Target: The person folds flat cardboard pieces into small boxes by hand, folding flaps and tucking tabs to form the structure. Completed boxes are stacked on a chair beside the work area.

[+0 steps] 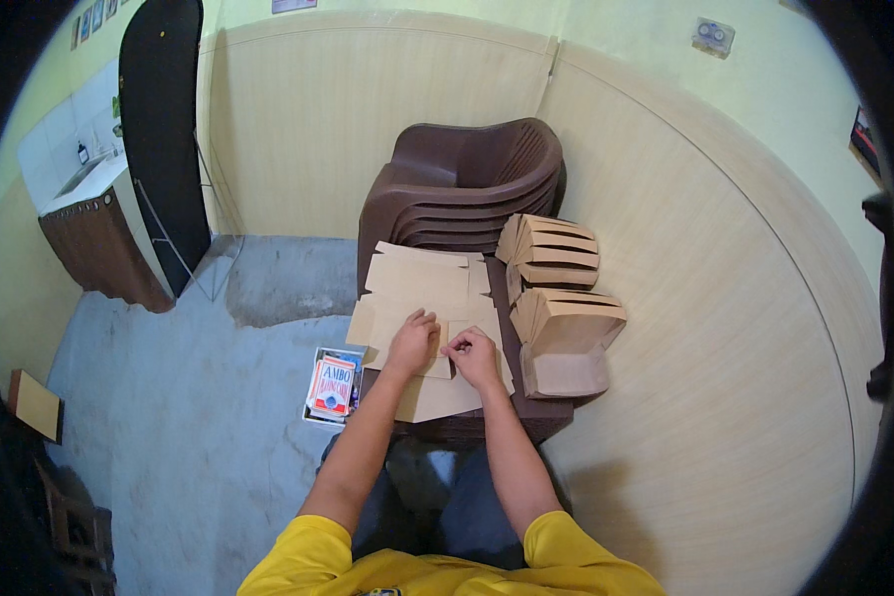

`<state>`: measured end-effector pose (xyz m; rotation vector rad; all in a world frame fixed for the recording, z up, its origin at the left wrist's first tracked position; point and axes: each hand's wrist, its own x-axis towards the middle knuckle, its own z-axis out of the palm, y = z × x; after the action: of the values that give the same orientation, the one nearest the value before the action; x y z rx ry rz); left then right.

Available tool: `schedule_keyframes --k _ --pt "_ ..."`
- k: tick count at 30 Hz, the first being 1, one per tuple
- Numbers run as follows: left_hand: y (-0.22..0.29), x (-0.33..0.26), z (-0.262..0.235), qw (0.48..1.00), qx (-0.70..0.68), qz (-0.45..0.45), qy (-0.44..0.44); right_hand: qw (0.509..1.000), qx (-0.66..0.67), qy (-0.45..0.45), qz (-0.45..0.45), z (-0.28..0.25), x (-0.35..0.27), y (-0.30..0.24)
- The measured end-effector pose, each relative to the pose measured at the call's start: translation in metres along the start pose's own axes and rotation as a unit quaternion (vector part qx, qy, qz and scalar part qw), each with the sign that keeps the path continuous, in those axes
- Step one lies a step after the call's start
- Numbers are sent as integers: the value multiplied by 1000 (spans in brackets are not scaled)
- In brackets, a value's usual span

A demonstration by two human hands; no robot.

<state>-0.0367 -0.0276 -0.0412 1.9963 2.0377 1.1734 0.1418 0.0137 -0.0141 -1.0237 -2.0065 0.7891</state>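
Flat sheets of brown cardboard (412, 276), cut with flaps, lie on a dark brown stacked seat in front of me. My left hand (414, 344) rests on the cardboard, its fingers loosely bent and slightly apart, with no object visible in it. Just to its right, my right hand (474, 356) is closed in a pinch above a small cardboard flap edge. Whatever sits between those fingertips is too small to tell. Both forearms reach up from the lower edge in short yellow sleeves.
Folded cardboard boxes (564, 333) are bunched at the right. Behind the sheets rises a stack of brown plastic chairs (467, 179). A white basket (316, 412) with a red-and-white packet stands at the left. Farther left are a black board (164, 129) and a curtained counter (109, 243).
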Motion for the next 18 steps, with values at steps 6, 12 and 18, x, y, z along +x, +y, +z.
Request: schedule_keyframes --k 6,12,18 --pt "13 -7 -19 999 42 -18 16 999 -16 30 -18 8 3 9" --pt "6 -7 -15 999 26 -2 28 992 -67 102 -23 25 38 20" --pt "4 -8 -17 999 24 23 13 984 -84 157 -4 36 69 31"
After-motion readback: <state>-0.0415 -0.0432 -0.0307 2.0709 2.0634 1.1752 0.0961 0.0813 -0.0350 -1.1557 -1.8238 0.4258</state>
